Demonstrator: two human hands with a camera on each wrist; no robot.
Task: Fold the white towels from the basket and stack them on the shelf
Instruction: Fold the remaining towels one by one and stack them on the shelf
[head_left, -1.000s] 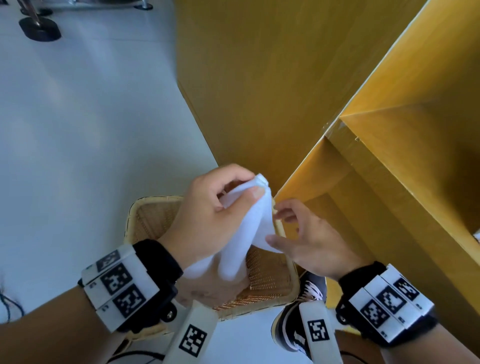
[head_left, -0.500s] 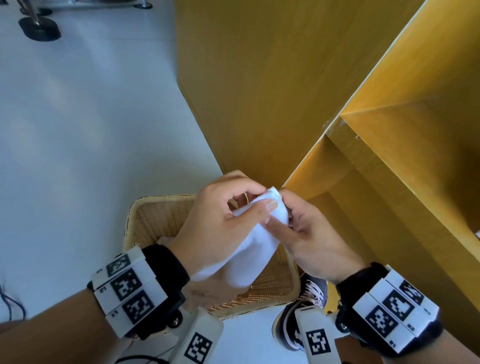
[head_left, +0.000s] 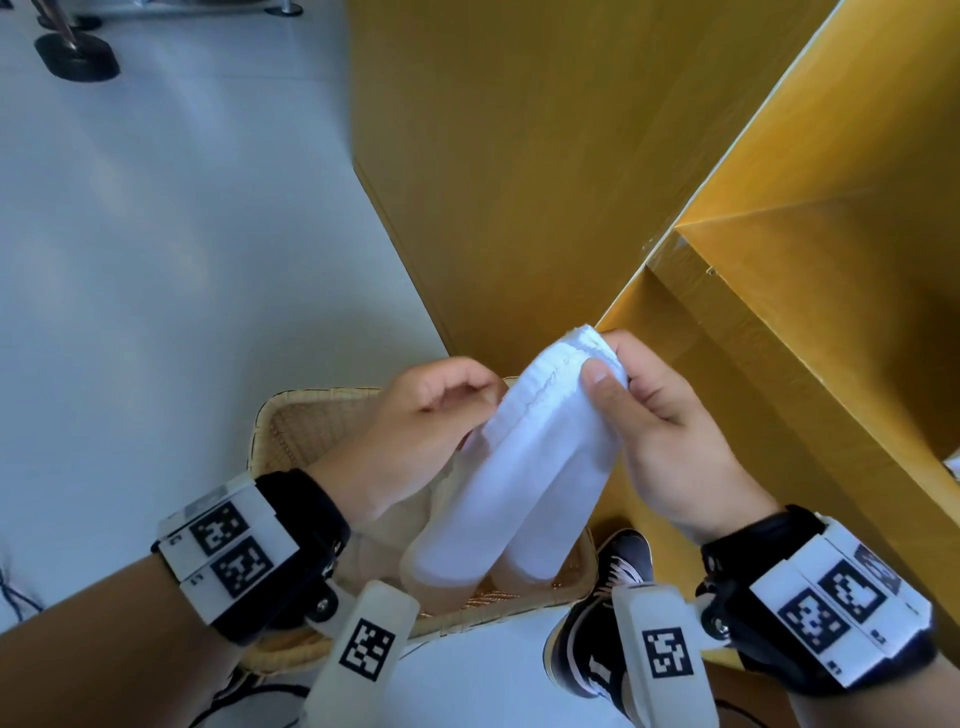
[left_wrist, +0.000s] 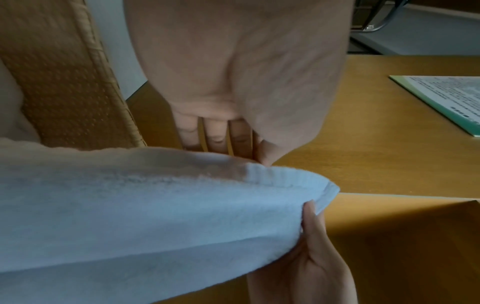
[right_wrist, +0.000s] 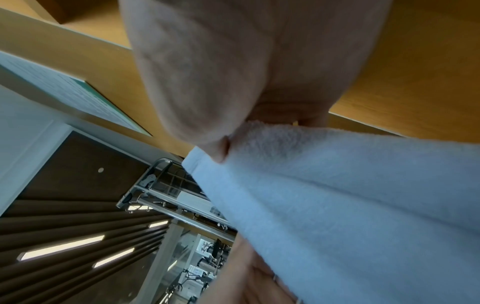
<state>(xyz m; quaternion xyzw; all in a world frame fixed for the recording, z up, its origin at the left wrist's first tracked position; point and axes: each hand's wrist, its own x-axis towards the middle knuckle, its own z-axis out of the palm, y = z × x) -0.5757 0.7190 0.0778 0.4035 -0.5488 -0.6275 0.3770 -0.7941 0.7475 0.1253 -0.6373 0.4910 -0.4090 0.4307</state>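
1. White terry towel (head_left: 524, 457) hangs at lower centre of the head view, above the woven basket (head_left: 311, 421), bunched into two soft lobes and not yet folded flat.
2. Right hand (head_left: 670, 431) pinches the hemmed top edge between thumb and curled fingers; that grip looks firm and should anchor one corner.
3. Left hand (head_left: 415, 431) has its fingers curled at the hem on the towel's left side. It seems to nip the cloth, but the pinch itself is hidden.
4. To do this step well, I judge each hand should slide outward along the hem to its own corner, pulling the edge taut so the lobes drop open.
5. Wooden shelf (head_left: 779, 395) stands just right of the hands; keep the cloth off its edge while spreading.
6. Terry is limp, so match corners before creasing.
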